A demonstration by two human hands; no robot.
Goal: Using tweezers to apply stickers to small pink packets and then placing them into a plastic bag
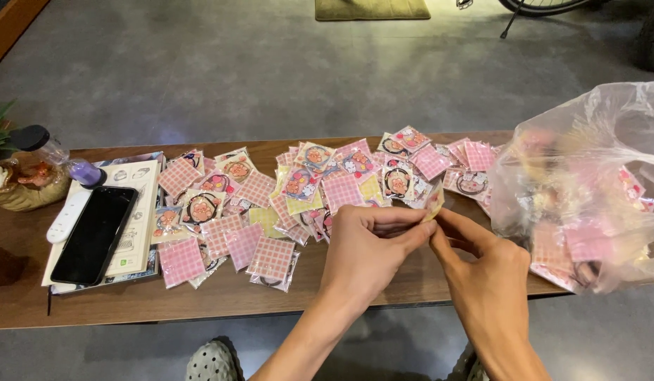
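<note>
Both the left hand [369,243] and right hand [475,257] grip one small packet [434,202] pinched between their fingertips.

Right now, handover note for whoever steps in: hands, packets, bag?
Left hand and right hand together pinch one small packet above the table's front edge.
Many pink checked and cartoon-printed packets lie spread across the wooden table.
Clear plastic bag at the right holds more packets.
Black phone lies on a booklet at the left, untouched.
</note>
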